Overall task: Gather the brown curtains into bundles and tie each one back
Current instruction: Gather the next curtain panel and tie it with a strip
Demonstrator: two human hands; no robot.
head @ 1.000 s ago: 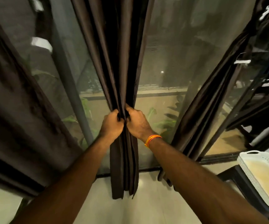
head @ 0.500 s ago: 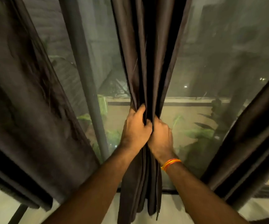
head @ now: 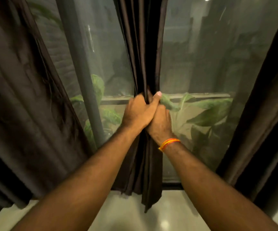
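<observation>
Left curtain (head: 18, 97), brown and broad, fills the 9 o'clock side of the view. It hangs in loose folds and slants down toward 7 o'clock. No tie shows on it, so it looks ungathered, though its top and bottom run out of view.

Just to its right a dark window post (head: 81, 80) stands against the glass (head: 201, 55).

From 12 o'clock down to 6 o'clock through the centre hangs the middle curtain (head: 143, 47). It is already drawn into a narrow bundle, and its hem sits just above the pale floor (head: 168, 214). Both hands clamp it at the centre. The left hand (head: 138, 112) is wrapped round the pleats on top, its thumb reaching across toward 1 o'clock. The right hand (head: 161, 124) is pressed against it just below, fingers curled into the same cloth, with an orange wristband (head: 168, 144) at the wrist. I can see no cord or band for tying in either hand or on the fabric.

Green leaves (head: 210, 114) show behind the glass at 3 o'clock.

At the far 3 to 4 o'clock edge the right curtain (head: 268, 114) slants as a dark mass. Whether it is tied I cannot tell.

By my reading, the middle bundle is gathered but not yet tied. The left curtain has had no work at all, so most of the task remains.
</observation>
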